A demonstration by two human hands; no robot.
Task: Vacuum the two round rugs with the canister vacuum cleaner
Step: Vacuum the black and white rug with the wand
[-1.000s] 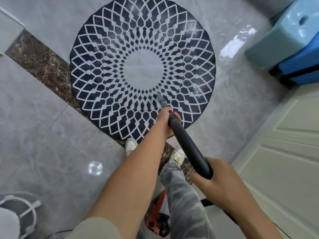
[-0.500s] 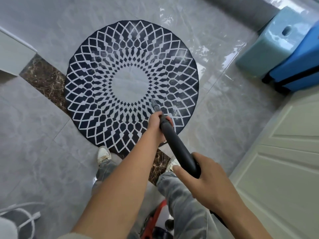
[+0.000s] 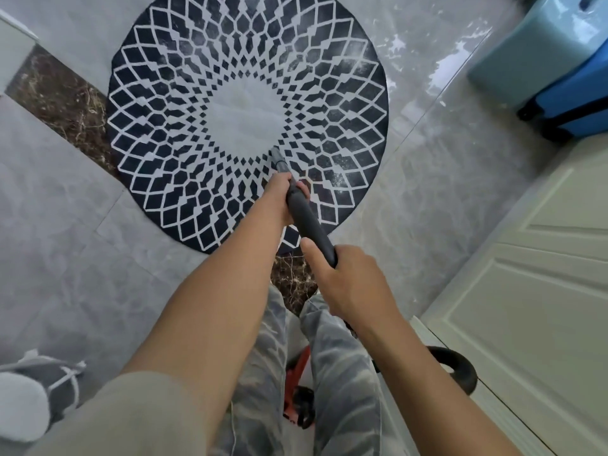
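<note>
A round navy rug (image 3: 184,103) with a white diamond lattice and a pale centre lies on the grey tile floor ahead. The black vacuum wand (image 3: 306,218) slants down from me to the rug, its grey tip (image 3: 278,158) near the edge of the pale centre. My left hand (image 3: 283,195) grips the wand low down, close to the tip. My right hand (image 3: 348,284) grips the upper end. The black hose (image 3: 457,366) curls behind my right forearm. A red and black part of the canister (image 3: 297,399) shows between my legs. Only one rug is in view.
A pale blue stool (image 3: 533,51) and a blue case (image 3: 579,103) stand at the upper right. A cream panelled door (image 3: 526,291) fills the right side. A brown marble strip (image 3: 62,97) crosses the floor. A grey and white slipper-like object (image 3: 39,390) lies at the lower left.
The view has shifted closer over the rug. The wand tip has moved from the patterned ring toward the pale centre. Both hands keep their hold on the wand.
</note>
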